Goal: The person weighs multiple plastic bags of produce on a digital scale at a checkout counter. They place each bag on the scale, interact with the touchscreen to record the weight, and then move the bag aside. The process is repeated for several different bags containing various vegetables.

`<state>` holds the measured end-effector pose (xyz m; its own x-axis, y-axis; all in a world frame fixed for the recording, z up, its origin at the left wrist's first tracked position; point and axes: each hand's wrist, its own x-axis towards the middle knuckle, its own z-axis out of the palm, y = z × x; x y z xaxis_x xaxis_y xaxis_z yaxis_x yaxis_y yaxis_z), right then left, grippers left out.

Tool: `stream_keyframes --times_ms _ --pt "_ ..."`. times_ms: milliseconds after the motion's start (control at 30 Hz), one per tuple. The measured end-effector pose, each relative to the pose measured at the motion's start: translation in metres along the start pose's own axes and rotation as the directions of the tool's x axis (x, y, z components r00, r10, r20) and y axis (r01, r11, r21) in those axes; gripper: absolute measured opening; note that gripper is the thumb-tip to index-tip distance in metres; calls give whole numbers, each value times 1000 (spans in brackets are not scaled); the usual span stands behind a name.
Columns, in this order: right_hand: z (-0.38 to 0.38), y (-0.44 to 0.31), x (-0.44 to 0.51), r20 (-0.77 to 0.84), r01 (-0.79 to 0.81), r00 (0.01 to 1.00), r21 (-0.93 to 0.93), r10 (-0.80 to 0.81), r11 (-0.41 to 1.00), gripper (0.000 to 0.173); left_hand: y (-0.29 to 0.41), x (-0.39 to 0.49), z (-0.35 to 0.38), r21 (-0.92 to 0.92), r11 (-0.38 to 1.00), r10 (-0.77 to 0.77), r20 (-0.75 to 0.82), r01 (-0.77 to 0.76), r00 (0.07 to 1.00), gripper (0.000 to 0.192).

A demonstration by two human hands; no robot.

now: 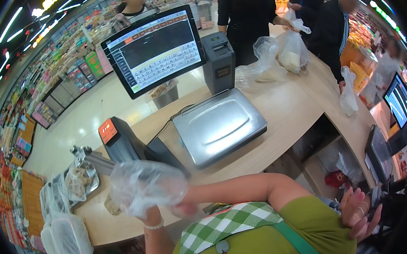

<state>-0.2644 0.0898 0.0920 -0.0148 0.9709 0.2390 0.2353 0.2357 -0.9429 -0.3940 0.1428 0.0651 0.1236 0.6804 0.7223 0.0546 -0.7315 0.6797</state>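
A crumpled clear plastic bag [145, 185] is bunched up over the near left part of the counter, partly blurred. My left hand [151, 214], below a beaded bracelet, holds the bag from its lower side. My right hand [183, 206] reaches in from the right and meets the bag; blur and the film hide most of its fingers. Beyond the hands lies a flat steel weighing plate [221, 125], with nothing on it. A touch screen [155, 51] with a keyboard display and a dark grey printer unit [218, 63] stand behind the plate.
A device with a red display [108, 131] stands beyond the bag. Bagged food on a metal tray [93, 181] and wrapped white containers [67, 238] are at left. Filled plastic bags [291, 55] rest at the far side near other people. Another person's hand [360, 212] is at right.
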Motion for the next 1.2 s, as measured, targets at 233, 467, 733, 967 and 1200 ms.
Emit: stream_keyframes --times_ms 233,467,733,967,1200 --pt "-24 35 -3 125 161 983 -210 -137 964 24 -47 -40 -31 -553 594 -531 276 584 801 36" --pt "-45 38 5 298 154 953 -327 -53 932 22 -61 -11 -42 -336 855 -292 319 396 902 32" --pt "14 50 26 406 -116 906 -29 118 993 29 14 17 -7 -256 927 -316 -138 275 939 38" --pt "6 45 33 503 24 863 -133 47 991 47 -2 4 -6 -235 907 -412 -336 348 847 41" --pt "-71 11 12 482 25 876 -92 22 995 32 29 15 -20 499 840 184 105 -212 977 54"
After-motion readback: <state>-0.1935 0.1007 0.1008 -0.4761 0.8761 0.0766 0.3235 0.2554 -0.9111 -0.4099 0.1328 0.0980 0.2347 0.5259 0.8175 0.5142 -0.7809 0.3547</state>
